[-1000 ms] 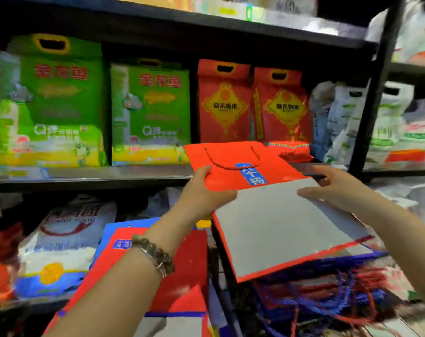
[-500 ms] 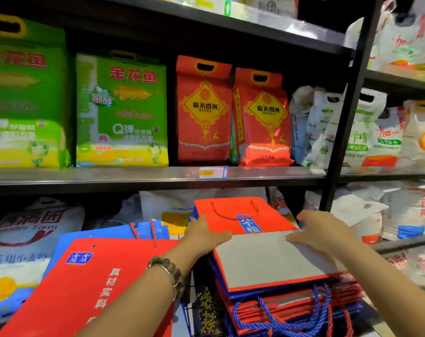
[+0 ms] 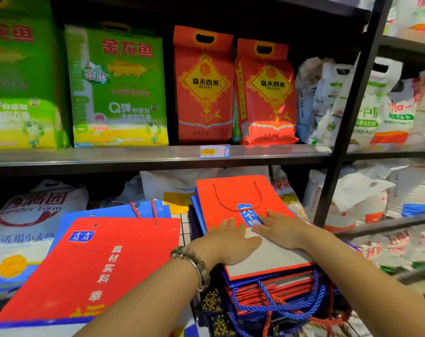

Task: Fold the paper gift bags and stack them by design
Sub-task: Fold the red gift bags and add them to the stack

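A folded red gift bag (image 3: 233, 200) with a red rope handle, a blue label and its grey bottom flap turned up lies on top of a stack of folded bags (image 3: 274, 288) with blue and red cord handles. My left hand (image 3: 231, 239) and my right hand (image 3: 279, 227) lie flat side by side on it, fingers straight, pressing at the fold. To the left rests a larger red gift bag (image 3: 104, 263) with white lettering, on top of a blue one (image 3: 114, 210).
A metal shelf edge (image 3: 158, 156) runs just above the bags, carrying green and red rice packs (image 3: 204, 86). White rice sacks (image 3: 367, 198) crowd the right and left sides. A black upright post (image 3: 347, 113) stands on the right.
The red bag came down from mid-air onto the right stack. Both hands moved from its side edges to its middle and now press it flat.
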Available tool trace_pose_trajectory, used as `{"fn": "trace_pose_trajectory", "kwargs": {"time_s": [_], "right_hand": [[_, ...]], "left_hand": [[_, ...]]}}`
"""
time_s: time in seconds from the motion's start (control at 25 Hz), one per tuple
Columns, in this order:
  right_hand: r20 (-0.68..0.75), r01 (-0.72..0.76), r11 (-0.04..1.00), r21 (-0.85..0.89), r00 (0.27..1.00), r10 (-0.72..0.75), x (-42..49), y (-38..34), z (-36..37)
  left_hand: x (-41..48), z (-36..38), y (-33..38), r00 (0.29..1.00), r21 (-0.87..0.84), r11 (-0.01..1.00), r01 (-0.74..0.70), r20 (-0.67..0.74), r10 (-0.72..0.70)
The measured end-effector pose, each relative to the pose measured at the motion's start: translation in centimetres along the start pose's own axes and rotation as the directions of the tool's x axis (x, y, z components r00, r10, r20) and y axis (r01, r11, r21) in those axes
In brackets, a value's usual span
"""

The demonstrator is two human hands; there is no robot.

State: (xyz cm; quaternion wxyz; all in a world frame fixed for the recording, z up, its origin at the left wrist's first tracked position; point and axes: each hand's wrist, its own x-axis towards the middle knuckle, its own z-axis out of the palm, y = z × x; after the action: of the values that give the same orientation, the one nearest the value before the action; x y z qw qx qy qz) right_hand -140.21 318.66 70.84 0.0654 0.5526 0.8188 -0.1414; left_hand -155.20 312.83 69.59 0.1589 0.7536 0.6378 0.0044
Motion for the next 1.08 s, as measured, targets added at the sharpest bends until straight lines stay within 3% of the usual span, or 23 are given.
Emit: {"fn": "trace_pose_trajectory", "kwargs": {"time_s": [0.24, 0.44, 0.56, 0.64, 0.72, 0.8, 0.84, 0.96, 1.08], "right_hand": [[0.071, 0.005, 0.98, -0.2, 0.997, 0.01, 2.4, 1.2, 1.4], [0.093, -0.032, 0.977, -0.213, 0.994, 0.053, 2.8, 1.1, 1.8], [0.068, -0.056, 0.948, -0.313, 0.994, 0.081, 2.3, 0.7, 1.6], [-0.019, -0.039, 0.925, -0.379, 0.999, 0.034, 0.8, -0.6, 1.1], [-0.184, -0.072, 0.894, -0.442, 0.983, -0.012, -1.7, -2.7, -0.3], [-0.39, -0.112, 0.856, -0.505, 0.914, -0.11, -3.6, -4.7, -1.4], [-0.466, -0.109, 0.852, -0.513, 0.869, -0.17, -4.3, -5.8, -1.8], [-0.587, 0.012, 0.917, -0.398, 0.765, -0.265, -5.8, -9.8, -2.4], [-0.632, 0.174, 0.927, -0.333, 0.689, -0.356, -6.1, -15.4, -2.5]], "left_hand": [[0.0, 0.3, 0.4, 0.993, -0.052, 0.999, -0.003, 0.119, 0.009], [0.4, 1.1, 0.2, 0.994, -0.085, 0.996, 0.022, 0.11, -0.013], [0.4, 1.4, 0.2, 0.997, -0.099, 0.995, 0.032, 0.073, -0.025], [0.3, 1.7, -0.2, 0.997, -0.051, 0.998, 0.031, -0.065, -0.034], [0.0, 1.5, -1.0, 0.959, 0.146, 0.989, -0.012, -0.277, 0.053], [-1.4, 0.3, -1.2, 0.887, 0.225, 0.974, -0.021, -0.446, 0.122], [-2.4, -0.6, -1.3, 0.858, 0.152, 0.988, -0.04, -0.502, 0.112], [-6.9, -3.2, -1.9, 0.832, -0.211, 0.973, -0.092, -0.553, -0.041], [-12.3, -3.1, -4.8, 0.867, -0.074, 0.995, 0.072, -0.488, -0.099]]}}
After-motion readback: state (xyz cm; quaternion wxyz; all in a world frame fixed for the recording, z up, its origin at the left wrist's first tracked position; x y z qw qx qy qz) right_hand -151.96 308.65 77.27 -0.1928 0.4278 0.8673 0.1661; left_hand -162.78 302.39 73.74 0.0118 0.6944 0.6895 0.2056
